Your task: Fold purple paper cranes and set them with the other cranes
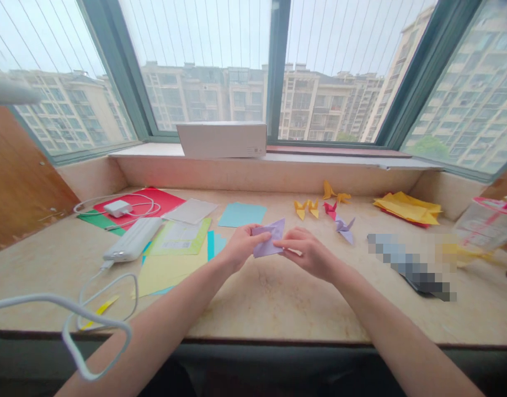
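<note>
A partly folded sheet of purple origami paper [266, 249] is held up between my two hands, above the middle of the counter. My left hand [245, 246] pinches its left side, thumb on top. On the right side, my right hand [305, 249] has its thumb and fingertips closed on the paper's edge. Behind my right hand stand folded paper cranes: a purple one [345, 229], a red one [330, 210] and several yellow ones [307, 208]. A light blue paper sheet [242, 215] lies flat just beyond my left hand.
At left lie a white power bank [133, 241], a charger [118, 208] with looping white cable, and coloured paper sheets [170, 270]. Yellow paper [408, 208], a pixelated dark object [410, 267] and a clear plastic cup [485, 226] are at right. A white box [222, 140] stands on the windowsill.
</note>
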{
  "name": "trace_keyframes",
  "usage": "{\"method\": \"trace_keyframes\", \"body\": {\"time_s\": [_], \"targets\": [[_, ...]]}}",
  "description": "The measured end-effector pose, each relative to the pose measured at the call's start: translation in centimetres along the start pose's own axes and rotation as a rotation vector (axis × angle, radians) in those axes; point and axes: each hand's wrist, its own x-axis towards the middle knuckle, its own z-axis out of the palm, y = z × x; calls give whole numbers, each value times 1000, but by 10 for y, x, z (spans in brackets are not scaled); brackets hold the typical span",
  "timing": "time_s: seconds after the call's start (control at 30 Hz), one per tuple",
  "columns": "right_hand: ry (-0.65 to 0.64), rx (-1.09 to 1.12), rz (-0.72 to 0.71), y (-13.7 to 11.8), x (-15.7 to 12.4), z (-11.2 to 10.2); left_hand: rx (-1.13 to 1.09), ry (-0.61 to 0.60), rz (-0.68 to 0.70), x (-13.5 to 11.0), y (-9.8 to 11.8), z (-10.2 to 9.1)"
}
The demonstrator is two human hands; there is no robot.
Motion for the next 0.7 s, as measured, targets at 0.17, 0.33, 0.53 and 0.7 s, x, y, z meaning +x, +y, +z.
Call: {"method": "trace_keyframes", "body": {"time_s": [0.17,0.33,0.53,0.7], "targets": [[-63,-16,-27,-5,-2,-4,311,-86,-59,-5,4,0],[-231,100,-7,-3,-5,0,629,-112,115,-6,0,-6],[-309,155,80,4,-8,4,1022,-150,463,-6,-6,-8],[-361,181,94,4,-7,3,1277,-221,581,-15,9,-7]]}}
